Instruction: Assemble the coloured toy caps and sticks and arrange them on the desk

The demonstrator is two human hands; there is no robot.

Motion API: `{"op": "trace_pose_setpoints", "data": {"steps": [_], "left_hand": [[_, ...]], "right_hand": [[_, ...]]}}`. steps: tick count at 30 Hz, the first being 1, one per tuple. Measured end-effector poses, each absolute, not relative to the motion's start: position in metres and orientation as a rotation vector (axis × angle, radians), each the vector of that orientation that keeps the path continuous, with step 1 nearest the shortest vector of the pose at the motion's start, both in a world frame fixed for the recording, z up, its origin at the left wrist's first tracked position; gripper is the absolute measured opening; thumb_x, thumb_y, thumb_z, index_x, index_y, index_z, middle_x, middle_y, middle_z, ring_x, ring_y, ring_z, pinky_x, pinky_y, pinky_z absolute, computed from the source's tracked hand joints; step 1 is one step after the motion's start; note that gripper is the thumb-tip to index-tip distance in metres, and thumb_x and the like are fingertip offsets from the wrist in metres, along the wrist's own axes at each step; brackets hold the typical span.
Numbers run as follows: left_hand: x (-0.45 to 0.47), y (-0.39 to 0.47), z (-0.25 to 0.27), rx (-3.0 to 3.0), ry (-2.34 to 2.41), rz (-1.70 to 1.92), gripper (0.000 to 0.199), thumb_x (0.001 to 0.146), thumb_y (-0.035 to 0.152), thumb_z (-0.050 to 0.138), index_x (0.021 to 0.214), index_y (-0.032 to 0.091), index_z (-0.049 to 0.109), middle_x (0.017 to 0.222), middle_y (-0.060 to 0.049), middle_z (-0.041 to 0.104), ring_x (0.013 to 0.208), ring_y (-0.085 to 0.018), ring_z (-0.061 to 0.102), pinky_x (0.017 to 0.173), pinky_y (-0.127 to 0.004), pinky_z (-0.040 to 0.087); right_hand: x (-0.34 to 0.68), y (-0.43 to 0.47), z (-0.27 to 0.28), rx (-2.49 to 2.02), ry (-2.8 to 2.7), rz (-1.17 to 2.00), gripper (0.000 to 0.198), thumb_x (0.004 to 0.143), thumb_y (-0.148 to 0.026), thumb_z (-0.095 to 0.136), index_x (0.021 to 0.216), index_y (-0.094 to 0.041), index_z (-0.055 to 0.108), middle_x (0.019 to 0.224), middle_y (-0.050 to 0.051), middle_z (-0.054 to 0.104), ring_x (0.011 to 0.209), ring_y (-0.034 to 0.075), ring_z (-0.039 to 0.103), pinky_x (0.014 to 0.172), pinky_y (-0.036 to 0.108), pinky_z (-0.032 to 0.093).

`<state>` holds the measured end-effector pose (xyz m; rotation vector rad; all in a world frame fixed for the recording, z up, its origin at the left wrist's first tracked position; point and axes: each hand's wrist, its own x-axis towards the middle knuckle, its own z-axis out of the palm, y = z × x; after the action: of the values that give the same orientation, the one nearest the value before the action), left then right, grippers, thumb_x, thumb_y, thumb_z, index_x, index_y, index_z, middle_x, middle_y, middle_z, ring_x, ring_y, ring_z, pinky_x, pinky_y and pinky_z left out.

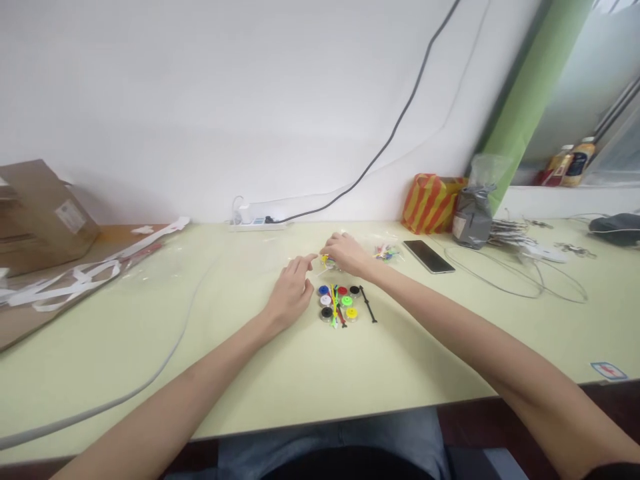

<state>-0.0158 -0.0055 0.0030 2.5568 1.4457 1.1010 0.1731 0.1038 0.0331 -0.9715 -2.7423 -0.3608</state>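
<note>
My left hand point(291, 291) rests on the table, left of several small round discs. Its index finger reaches forward beside the small yellow pieces, and its thumb stands apart; I see nothing held in it. Farther forward, my right hand point(346, 253) curls down over small yellow pieces point(325, 260), its fingertips closed among them; what exactly they grip is hidden. Between my forearms lie the discs in clear round bases, among them a blue disc point(323, 291), a green disc point(347, 302) and a yellow disc point(351, 313). Thin yellow and red sticks lie across them, with a black stick point(369, 305) to the right.
Right of my right hand are a clear bag of coloured pieces point(386, 252) and a phone point(429, 257). A striped bag point(431, 203) and grey package point(473, 217) stand behind. Cardboard box point(47, 217) and white straps lie left; a cable point(165, 363) crosses the table.
</note>
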Motion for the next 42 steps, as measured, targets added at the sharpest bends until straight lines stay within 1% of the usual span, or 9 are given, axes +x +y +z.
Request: {"op": "trace_pose_setpoints", "data": {"steps": [5, 17, 21, 26, 30, 32, 36, 39, 42], "left_hand": [[-0.016, -0.005, 0.001, 2.558, 1.447, 1.105, 0.056, 0.084, 0.002, 0.040, 0.137, 0.020, 0.041, 0.111, -0.008, 0.055, 0.106, -0.023, 0.054, 0.098, -0.042, 0.044], [-0.018, 0.000, -0.004, 2.483, 1.583, 1.211, 0.054, 0.079, 0.001, 0.043, 0.131, 0.018, 0.043, 0.111, -0.009, 0.056, 0.108, -0.025, 0.053, 0.096, -0.043, 0.044], [-0.022, 0.000, -0.001, 2.349, 1.577, 1.388, 0.039, 0.091, 0.012, 0.046, 0.129, 0.018, 0.042, 0.113, -0.010, 0.056, 0.110, -0.025, 0.054, 0.099, -0.045, 0.043], [-0.012, -0.014, 0.012, 2.372, 1.265, 1.389, 0.049, 0.100, 0.033, 0.052, 0.144, 0.025, 0.034, 0.123, -0.009, 0.056, 0.114, -0.022, 0.055, 0.098, -0.040, 0.045], [0.002, -0.029, 0.019, 2.650, 1.077, 1.271, 0.016, 0.103, 0.032, 0.046, 0.114, 0.021, 0.050, 0.105, -0.007, 0.062, 0.097, -0.021, 0.059, 0.085, -0.035, 0.047], [0.009, -0.034, 0.020, 2.807, 1.017, 1.180, 0.015, 0.103, 0.033, 0.045, 0.101, 0.020, 0.050, 0.094, -0.006, 0.062, 0.084, -0.020, 0.058, 0.075, -0.033, 0.046], [0.014, -0.041, 0.023, 2.856, 0.941, 1.107, 0.013, 0.103, 0.029, 0.038, 0.099, 0.020, 0.047, 0.091, -0.005, 0.061, 0.075, -0.019, 0.055, 0.071, -0.032, 0.045], [0.009, -0.041, 0.025, 2.817, 0.940, 1.152, 0.016, 0.102, 0.027, 0.031, 0.098, 0.021, 0.046, 0.086, -0.004, 0.058, 0.074, -0.019, 0.054, 0.072, -0.033, 0.045], [-0.001, -0.037, 0.026, 2.659, 1.122, 1.153, 0.018, 0.102, 0.031, 0.030, 0.098, 0.022, 0.044, 0.081, -0.002, 0.053, 0.070, -0.017, 0.051, 0.069, -0.031, 0.042]], "right_hand": [[0.156, 0.122, 0.047, -0.920, -2.913, -0.434, 0.019, 0.089, -0.007, 0.059, 0.095, -0.015, 0.075, 0.100, 0.014, 0.072, 0.108, 0.027, 0.052, 0.085, 0.035, 0.030], [0.145, 0.139, 0.054, -0.858, -2.804, -0.293, 0.017, 0.090, -0.010, 0.056, 0.089, -0.015, 0.071, 0.093, 0.012, 0.072, 0.101, 0.025, 0.057, 0.091, 0.035, 0.031], [0.158, 0.117, 0.069, -0.799, -2.456, -0.001, 0.010, 0.090, -0.014, 0.056, 0.090, -0.017, 0.066, 0.091, 0.007, 0.071, 0.093, 0.022, 0.057, 0.088, 0.034, 0.037], [0.184, 0.042, 0.069, -0.584, -2.172, 0.540, 0.006, 0.090, -0.024, 0.060, 0.088, -0.019, 0.056, 0.086, 0.001, 0.064, 0.082, 0.017, 0.059, 0.079, 0.030, 0.045], [0.205, -0.008, 0.053, -0.539, -2.133, 0.816, 0.013, 0.094, -0.030, 0.061, 0.087, -0.020, 0.057, 0.086, 0.001, 0.063, 0.083, 0.016, 0.059, 0.079, 0.029, 0.045], [0.213, -0.017, 0.046, -0.524, -2.103, 1.004, 0.022, 0.098, -0.038, 0.057, 0.087, -0.020, 0.056, 0.083, 0.001, 0.061, 0.078, 0.016, 0.058, 0.074, 0.028, 0.045], [0.223, -0.015, 0.044, -0.382, -2.020, 1.323, 0.032, 0.098, -0.049, 0.056, 0.085, -0.020, 0.052, 0.072, 0.000, 0.058, 0.068, 0.016, 0.058, 0.068, 0.029, 0.045], [0.232, -0.007, 0.050, -0.402, -1.962, 1.286, 0.031, 0.097, -0.049, 0.054, 0.085, -0.022, 0.047, 0.067, -0.002, 0.056, 0.063, 0.016, 0.055, 0.067, 0.030, 0.045], [0.244, 0.002, 0.054, -0.773, -2.051, 0.874, 0.024, 0.096, -0.040, 0.052, 0.081, -0.021, 0.048, 0.074, 0.002, 0.061, 0.070, 0.017, 0.056, 0.067, 0.028, 0.042]]}}
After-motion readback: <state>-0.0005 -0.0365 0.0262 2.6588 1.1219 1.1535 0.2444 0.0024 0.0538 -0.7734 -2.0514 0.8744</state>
